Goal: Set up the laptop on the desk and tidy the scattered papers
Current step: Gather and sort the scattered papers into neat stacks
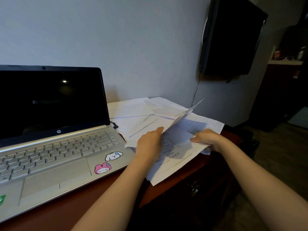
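A silver laptop (55, 147) stands open on the left of the reddish-brown desk (103, 185), its screen dark and two cartoon stickers by the touchpad. Several white papers (141, 112) lie scattered on the desk's right part, reaching the wall. My left hand (150, 144) rests with straight fingers against the left side of a printed sheet (176, 144). That sheet is lifted at its far end and droops over the desk's front edge. My right hand (208, 139) grips the sheet's right edge, thumb on top.
A dark screen (231, 35) hangs on the wall at the upper right with a thin cable (196, 92) running down from it. A black cable plug (115, 125) sticks out of the laptop's right side. Below the papers a drawer has a metal lock (194, 189). Dark furniture stands far right.
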### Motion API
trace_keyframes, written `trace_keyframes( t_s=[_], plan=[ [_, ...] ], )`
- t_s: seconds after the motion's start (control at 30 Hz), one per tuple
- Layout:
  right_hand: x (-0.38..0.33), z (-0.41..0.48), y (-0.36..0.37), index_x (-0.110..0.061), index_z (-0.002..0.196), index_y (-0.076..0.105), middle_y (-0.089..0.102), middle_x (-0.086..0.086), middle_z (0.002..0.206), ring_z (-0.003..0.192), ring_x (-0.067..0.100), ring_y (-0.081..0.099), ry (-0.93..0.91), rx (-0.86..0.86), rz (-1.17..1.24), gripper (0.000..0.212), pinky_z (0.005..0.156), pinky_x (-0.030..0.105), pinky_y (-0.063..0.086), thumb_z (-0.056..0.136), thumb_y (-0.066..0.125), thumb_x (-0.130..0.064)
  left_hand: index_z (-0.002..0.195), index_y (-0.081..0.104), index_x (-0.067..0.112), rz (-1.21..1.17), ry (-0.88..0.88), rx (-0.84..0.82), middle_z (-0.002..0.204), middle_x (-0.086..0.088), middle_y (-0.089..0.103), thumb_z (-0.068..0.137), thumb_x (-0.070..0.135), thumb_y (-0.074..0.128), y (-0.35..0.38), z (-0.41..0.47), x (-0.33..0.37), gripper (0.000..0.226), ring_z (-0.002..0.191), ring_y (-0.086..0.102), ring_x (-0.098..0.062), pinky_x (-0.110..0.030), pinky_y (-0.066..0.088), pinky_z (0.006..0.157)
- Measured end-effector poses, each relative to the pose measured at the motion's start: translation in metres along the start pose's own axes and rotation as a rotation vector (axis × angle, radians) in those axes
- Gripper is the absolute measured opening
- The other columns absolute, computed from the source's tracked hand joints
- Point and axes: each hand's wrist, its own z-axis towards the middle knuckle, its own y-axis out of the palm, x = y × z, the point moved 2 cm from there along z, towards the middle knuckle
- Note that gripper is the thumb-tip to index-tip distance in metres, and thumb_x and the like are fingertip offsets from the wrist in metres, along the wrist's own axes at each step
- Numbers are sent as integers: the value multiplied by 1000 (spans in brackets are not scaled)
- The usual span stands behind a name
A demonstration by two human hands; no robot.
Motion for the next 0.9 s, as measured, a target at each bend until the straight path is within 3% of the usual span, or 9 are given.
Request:
trace_keyframes(
  t_s=[0.13,0.27,0.4,0.5,0.57,0.63,0.73,0.83,0.9],
  plan=[
    [5,-5,-16,-8,64,46,43,8,59,49,18,38,46,121,213,27,49,21,22,86,54,5,140,34,19,5,-24,106,119,-12,59,91,2,36,-11,-2,0,52,105,56,-35,-34,38,74],
    [18,-14,-38,1,88,58,54,12,69,57,25,52,109,386,324,7,51,26,38,81,55,3,138,35,20,56,-1,95,125,-7,56,94,10,37,-9,-4,7,45,110,55,-32,-36,43,83],
    [34,-19,-45,6,105,62,64,24,105,90,37,61,166,536,344,33,75,37,48,76,61,-8,135,39,20,101,74,30,122,-6,60,93,16,46,-5,-7,17,42,109,57,-33,-35,43,83],
    [32,-25,-41,6,110,61,61,22,112,101,41,58,144,567,424,36,85,40,49,77,57,-8,125,48,19,133,192,2,112,-8,65,90,20,47,-1,-13,24,35,105,59,-33,-34,45,81],
    [28,-31,-32,5,102,61,59,20,104,93,37,58,112,507,489,26,75,35,46,80,51,-6,115,53,17,106,251,-25,107,-10,66,89,29,37,3,-17,28,33,101,59,-35,-34,46,78],
    [25,-36,-22,2,84,56,57,18,89,72,31,54,80,355,618,15,62,31,46,81,43,-3,115,55,19,80,284,-38,109,-10,66,94,32,27,6,-21,30,38,102,58,-35,-33,45,78],
    [19,-42,-15,-3,75,50,50,13,71,59,28,48,66,161,834,23,43,26,47,90,34,-9,113,56,22,39,312,-17,107,-8,66,97,32,27,4,-24,30,34,100,57,-34,-33,43,75],
    [17,-44,-15,-11,89,59,63,9,67,60,26,59,40,27,873,26,55,28,49,96,41,-29,130,50,29,38,360,-53,121,-5,64,101,33,28,-1,-29,31,37,111,55,-31,-32,44,86],
    [21,-41,-13,-8,103,62,66,9,80,69,22,62,19,5,738,19,69,30,47,93,50,-19,137,45,32,41,410,-82,129,-3,60,101,32,29,-2,-33,33,39,116,54,-29,-31,42,92]
  ],
)
